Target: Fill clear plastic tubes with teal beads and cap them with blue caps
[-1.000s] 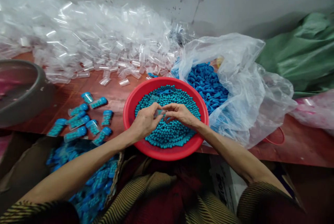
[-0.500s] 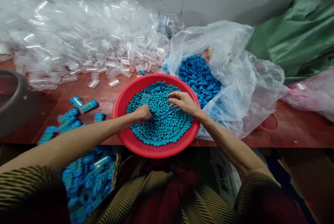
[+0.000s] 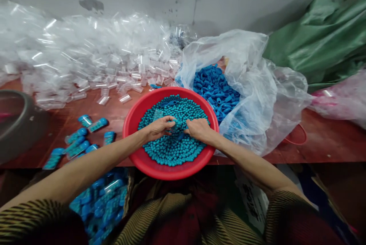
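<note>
In the head view, my left hand (image 3: 160, 127) was curved at the centre of the frame, fingertips near each other; I couldn't tell what they held. My right hand (image 3: 199, 128) was curled just beside it, its grip unclear. Both were over small round teal beads (image 3: 174, 155) inside the round red plastic basin (image 3: 171, 174). Blue plastic pieces (image 3: 219, 94) lay right of centre, clear plastic tubes (image 3: 114, 62) upper left.

Red basin (image 3: 171, 172); turquoise beads (image 3: 171, 153); blue plastic pieces (image 3: 220, 96); green sheeting (image 3: 311, 43); yellow-and-black striped sleeves (image 3: 31, 218).
</note>
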Motion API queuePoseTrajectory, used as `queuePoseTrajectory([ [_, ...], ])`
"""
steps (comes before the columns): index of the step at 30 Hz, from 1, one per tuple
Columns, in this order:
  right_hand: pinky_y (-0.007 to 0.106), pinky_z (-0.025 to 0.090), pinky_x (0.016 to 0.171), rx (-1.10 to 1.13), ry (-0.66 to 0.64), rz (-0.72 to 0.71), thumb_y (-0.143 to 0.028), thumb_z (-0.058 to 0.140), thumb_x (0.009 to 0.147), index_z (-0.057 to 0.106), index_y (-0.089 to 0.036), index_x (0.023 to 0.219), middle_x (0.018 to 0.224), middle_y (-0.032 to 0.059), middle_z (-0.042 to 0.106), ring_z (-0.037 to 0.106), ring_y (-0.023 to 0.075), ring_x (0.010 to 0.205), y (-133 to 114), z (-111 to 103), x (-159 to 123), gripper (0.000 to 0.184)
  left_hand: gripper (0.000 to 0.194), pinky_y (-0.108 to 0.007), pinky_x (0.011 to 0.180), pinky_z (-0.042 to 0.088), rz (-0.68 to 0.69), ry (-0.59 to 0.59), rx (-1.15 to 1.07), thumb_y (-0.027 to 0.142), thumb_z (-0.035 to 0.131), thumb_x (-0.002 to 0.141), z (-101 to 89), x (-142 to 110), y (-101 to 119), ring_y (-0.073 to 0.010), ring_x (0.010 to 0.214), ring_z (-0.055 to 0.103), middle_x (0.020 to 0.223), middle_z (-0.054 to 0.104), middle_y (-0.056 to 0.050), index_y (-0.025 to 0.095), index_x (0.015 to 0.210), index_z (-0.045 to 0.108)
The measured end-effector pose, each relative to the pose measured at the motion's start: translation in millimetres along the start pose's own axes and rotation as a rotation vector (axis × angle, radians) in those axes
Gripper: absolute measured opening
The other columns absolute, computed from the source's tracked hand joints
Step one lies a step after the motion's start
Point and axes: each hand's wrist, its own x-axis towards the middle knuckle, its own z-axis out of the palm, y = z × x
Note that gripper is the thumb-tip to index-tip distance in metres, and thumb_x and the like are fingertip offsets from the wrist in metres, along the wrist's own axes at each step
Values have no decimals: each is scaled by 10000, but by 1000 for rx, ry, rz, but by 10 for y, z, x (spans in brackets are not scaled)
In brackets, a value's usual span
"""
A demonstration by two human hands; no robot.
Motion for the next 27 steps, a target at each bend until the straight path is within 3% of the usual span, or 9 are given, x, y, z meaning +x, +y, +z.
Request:
queuePoseTrajectory([
  [6,297,469,698,29,-54,-107,-314,518,870,595,-155,1049,1016,125,686,647,260,943,-43,14,64,251,392,-229,562,459,65,24,-36,338,775,610,37,-273,-37,-145,685,637,766,639,-19,170,831,498],
  [10,281,445,699,27,33,-124,-243,436,907,570,-147,1067,1021,127,659,629,227,916,-54,-72,60,229,420,-229,485,429,66,125,143,417,732,630,70,-361,-128,-147,560,626,706,639,-4,172,841,465],
  [13,281,429,712,79,71,-252,-196,456,892,580,-131,1018,997,127,640,610,211,887,-66,-140,59,189,452,-224,465,423,150,167,216,414,719,631,114,-368,-170,-129,517,599,667,604,34,171,943,501],
  [16,269,421,735,380,102,-345,-215,576,829,599,-135,926,918,76,633,583,176,842,-15,-176,80,128,519,-237,501,452,162,95,108,434,724,629,124,-390,-152,-135,559,619,724,616,16,171,1019,505],
  [22,270,458,681,1338,-35,-295,-387,655,730,551,-172,834,716,-28,587,560,120,675,82,-99,79,261,538,-236,510,461,147,-136,-44,463,731,651,84,-524,-76,-136,571,626,769,644,-22,191,1045,486],
  [25,254,461,605,1497,-59,-273,-395,632,740,483,-192,832,659,-48,550,555,108,598,27,-67,37,268,489,-217,475,442,171,-153,2,467,703,680,106,-546,-92,-123,537,612,742,643,-21,182,1007,478],
  [27,238,437,559,1393,-6,-294,-359,572,792,493,-192,874,636,-47,546,548,109,567,-28,-81,-6,202,468,-196,419,404,229,-93,70,483,681,685,129,-533,-119,-114,498,595,719,632,-9,172,963,468],
])
